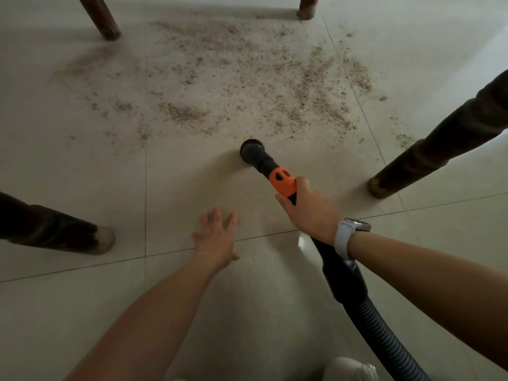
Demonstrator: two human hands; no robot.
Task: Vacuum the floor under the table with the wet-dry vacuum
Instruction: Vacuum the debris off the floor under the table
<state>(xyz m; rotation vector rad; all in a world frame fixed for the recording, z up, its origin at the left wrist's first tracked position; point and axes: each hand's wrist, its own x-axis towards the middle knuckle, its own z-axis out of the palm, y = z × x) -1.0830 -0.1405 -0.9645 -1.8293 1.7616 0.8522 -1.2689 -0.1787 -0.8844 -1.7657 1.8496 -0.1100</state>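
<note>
Head view: the vacuum wand is gripped by the right hand (308, 207), whose fingers are wrapped round it just behind the orange collar (281, 182). A pale watch (349, 235) is worn on that wrist. From the collar the black nozzle (253, 152) is pointed forward and down, its round mouth held at or just above the tiled floor (82, 298); whether it touches cannot be told. Behind the hand a black cuff is joined to the ribbed hose (384, 334), which is led back to the lower right edge.

The left hand (217, 237) is spread with straight fingers low over the tiles, holding nothing; contact with them cannot be told.

Ahead of the nozzle, scattered brown debris (247, 86) is spread across the tiles between four dark table legs: far left (101, 20), far right (306, 8), near left (55, 229) and near right (428, 152). Open tile is left between the near legs, around both hands. A pale shoe (349, 369) is seen at the bottom edge.
</note>
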